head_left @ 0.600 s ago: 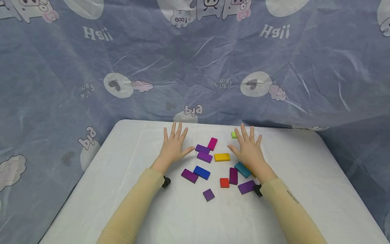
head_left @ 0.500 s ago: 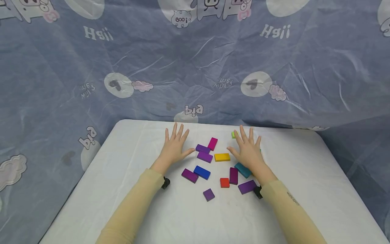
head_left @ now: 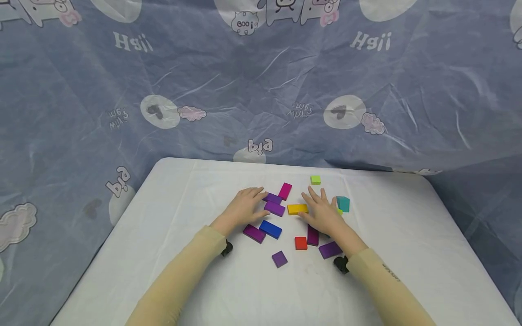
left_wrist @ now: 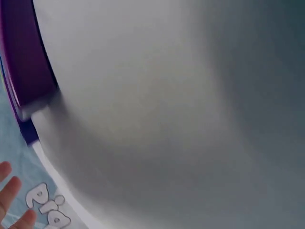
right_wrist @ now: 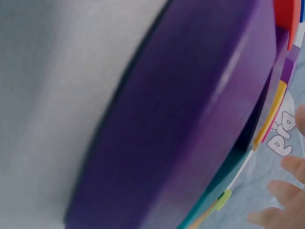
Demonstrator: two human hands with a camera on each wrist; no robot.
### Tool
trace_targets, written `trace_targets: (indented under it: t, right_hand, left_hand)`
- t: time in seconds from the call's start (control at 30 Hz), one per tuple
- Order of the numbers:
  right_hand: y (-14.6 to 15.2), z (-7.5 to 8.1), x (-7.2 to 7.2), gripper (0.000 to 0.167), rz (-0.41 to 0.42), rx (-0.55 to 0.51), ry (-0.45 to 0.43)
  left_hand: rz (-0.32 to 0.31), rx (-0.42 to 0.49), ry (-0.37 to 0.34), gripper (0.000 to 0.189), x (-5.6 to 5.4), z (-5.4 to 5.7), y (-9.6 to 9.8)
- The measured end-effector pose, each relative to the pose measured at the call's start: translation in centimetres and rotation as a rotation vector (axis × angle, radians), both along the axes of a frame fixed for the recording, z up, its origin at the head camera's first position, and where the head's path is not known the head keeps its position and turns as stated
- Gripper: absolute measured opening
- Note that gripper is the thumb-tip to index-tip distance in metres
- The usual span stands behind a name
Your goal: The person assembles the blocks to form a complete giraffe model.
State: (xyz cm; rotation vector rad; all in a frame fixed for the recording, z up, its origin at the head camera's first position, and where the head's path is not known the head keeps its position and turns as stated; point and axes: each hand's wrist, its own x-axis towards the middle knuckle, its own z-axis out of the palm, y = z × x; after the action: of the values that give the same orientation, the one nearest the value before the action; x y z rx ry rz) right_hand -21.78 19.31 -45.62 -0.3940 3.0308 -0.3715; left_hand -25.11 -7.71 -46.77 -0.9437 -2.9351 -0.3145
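Observation:
In the head view my left hand (head_left: 242, 208) hangs beside two purple blocks (head_left: 275, 208), thumb apart from the fingers and nothing held. The fingertips come close to the farther purple block; I cannot tell if they touch. My right hand (head_left: 324, 216) has its fingers spread just right of a yellow block (head_left: 297, 209), partly covering it with the thumb. Under that hand a dark magenta block (head_left: 312, 236) is partly hidden. A teal block (head_left: 343, 203) shows beyond its fingers. Loose fingers (left_wrist: 10, 193) appear at the left wrist view's corner; a large purple block (right_wrist: 176, 114) fills the right wrist view.
Nearer on the white table (head_left: 244, 290) lie a blue block (head_left: 270, 229), a plum block (head_left: 254, 233), a red block (head_left: 301, 243) and a small purple one (head_left: 279, 259). Farther back are a pink block (head_left: 285, 191) and a lime block (head_left: 316, 179). A patterned cloth (head_left: 244, 81) hangs behind.
Both hands have drawn back toward the person and lowered; their fingers, widely spread before, are now more bent. The lime and teal blocks at the right have come into fuller view.

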Motion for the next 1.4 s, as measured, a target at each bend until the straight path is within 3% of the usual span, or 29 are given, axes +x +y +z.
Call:
trace_targets:
  t: [0.37, 0.67, 0.9, 1.13, 1.4]
  right_hand:
    - [-0.7, -0.2, -0.1, 0.055, 0.042, -0.025, -0.046]
    - [-1.3, -0.5, -0.7, 0.047, 0.068, -0.046, -0.028]
    - [-1.7, -0.6, -1.1, 0.042, 0.055, -0.029, -0.017]
    - [-2.0, -0.9, -1.4, 0.041, 0.025, -0.027, -0.036]
    - [-2.1, -1.1, -1.6, 0.040, 0.022, -0.020, -0.036]
  left_hand:
    - [-0.037, -0.010, -0.029, 0.045, -0.1, -0.2, 2.1]
    - [0.004, -0.018, -0.074, 0.041, -0.3, -0.6, 3.0]
    - [0.034, -0.034, -0.094, 0.040, 0.0, -0.3, 3.4]
    - [0.041, -0.066, -0.089, 0.041, 0.4, -0.2, 3.9]
    - [0.048, -0.096, -0.044, 0.041, 0.1, -1.0, 4.0]
